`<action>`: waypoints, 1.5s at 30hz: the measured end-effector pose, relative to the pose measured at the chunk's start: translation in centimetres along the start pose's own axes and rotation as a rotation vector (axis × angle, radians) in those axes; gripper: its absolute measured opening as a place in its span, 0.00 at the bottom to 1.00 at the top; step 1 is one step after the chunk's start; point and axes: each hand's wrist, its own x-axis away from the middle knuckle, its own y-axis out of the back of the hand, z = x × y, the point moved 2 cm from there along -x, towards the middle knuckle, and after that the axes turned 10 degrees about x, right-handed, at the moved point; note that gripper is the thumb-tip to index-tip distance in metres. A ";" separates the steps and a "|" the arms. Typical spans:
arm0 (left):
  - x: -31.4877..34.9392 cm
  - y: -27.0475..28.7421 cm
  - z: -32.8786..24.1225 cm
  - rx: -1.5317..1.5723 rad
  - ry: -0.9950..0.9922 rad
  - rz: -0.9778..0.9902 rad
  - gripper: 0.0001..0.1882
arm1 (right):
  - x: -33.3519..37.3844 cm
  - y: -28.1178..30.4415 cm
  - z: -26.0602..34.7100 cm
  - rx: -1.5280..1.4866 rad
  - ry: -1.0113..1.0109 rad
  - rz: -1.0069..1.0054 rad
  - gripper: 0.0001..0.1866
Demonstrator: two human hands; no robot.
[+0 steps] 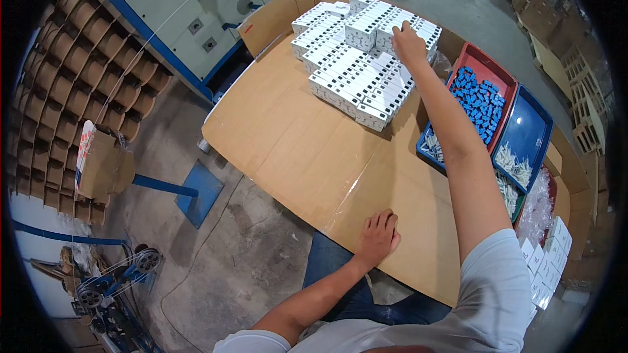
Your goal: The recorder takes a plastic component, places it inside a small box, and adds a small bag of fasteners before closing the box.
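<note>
My right arm stretches far across the cardboard-topped table to a stack of slim white boxes (pixel 340 78) with black square marks. At the raised rear layer of that stack, my right hand (pixel 409 46) is closed, its fingertips down at the top of a white box (pixel 387 40); the fingers partly hide the grip. Near the table's front edge rests my left hand (pixel 377 238), fingers loosely bent on the cardboard, with nothing visible in it. The white boxes stand packed in rows, higher at the back than at the front.
Right of my arm, a red tray (pixel 483 59) holds small blue pieces, and a blue tray (pixel 531 117) holds white slender pieces. Clear plastic bags (pixel 536 206) and more white boxes (pixel 549 261) lie at the right. A grey machine panel (pixel 170 13) stands beyond the table's left side.
</note>
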 end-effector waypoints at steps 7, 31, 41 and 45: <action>0.0 0.0 -0.1 0.007 0.015 0.022 0.19 | 0.3 0.5 0.0 -0.030 -0.020 0.066 0.17; 1.1 -0.8 0.2 -0.073 -0.056 -0.027 0.17 | 52.5 32.4 4.9 -1.023 -0.965 0.415 0.07; 1.6 -1.5 1.4 0.172 -0.212 -0.270 0.12 | 57.7 35.2 2.6 -0.928 -0.911 0.353 0.07; 2.8 -1.1 3.4 0.734 0.083 -0.289 0.08 | 58.2 34.1 2.6 -0.949 -0.906 0.296 0.08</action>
